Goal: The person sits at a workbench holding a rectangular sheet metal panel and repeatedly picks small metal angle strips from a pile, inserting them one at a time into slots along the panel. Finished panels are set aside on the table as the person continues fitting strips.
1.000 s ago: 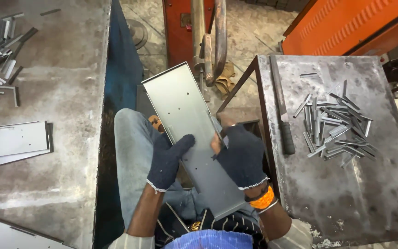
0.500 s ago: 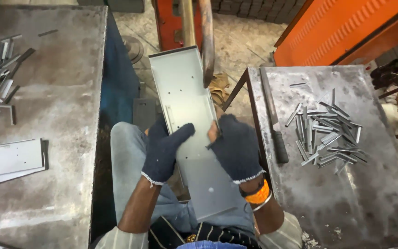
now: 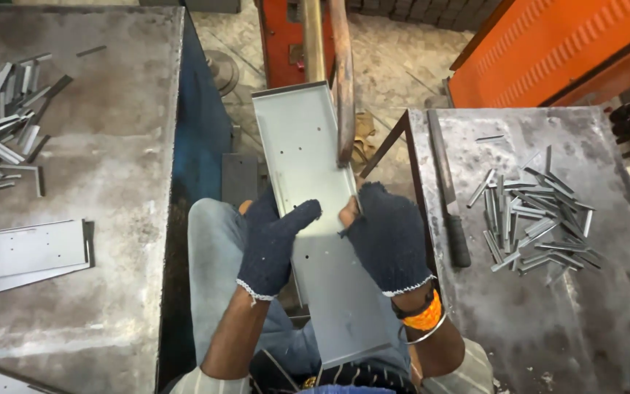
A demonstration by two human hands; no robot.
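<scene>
- While the long grey sheet-metal channel (image 3: 313,219) lies lengthwise over the lap, between two steel surfaces, it is gripped near its middle by both hands.
- The left hand (image 3: 275,237), in a dark knitted glove, is closed on the channel's left edge, with the thumb laid across the flat face.
- The right hand (image 3: 388,237), gloved alike, is curled over the right flange; an orange band is worn at the wrist.
- A sound grip is judged to be one kept on the folded flanges, with fingers held off the cut ends, which look sharp, and the far end kept away from the rusty upright bar (image 3: 343,80) that stands just beside it.
- The channel is thin, smooth and matt, with small punched holes and upturned rims.
- On the right surface (image 3: 548,314), scuffed and stained, a dark-handled file (image 3: 448,193) and a loose heap of small angled metal strips (image 3: 534,219) are seen.
- On the left surface (image 3: 111,146), flat punched plates (image 3: 23,252) and another pile of strips (image 3: 1,124) are laid.
</scene>
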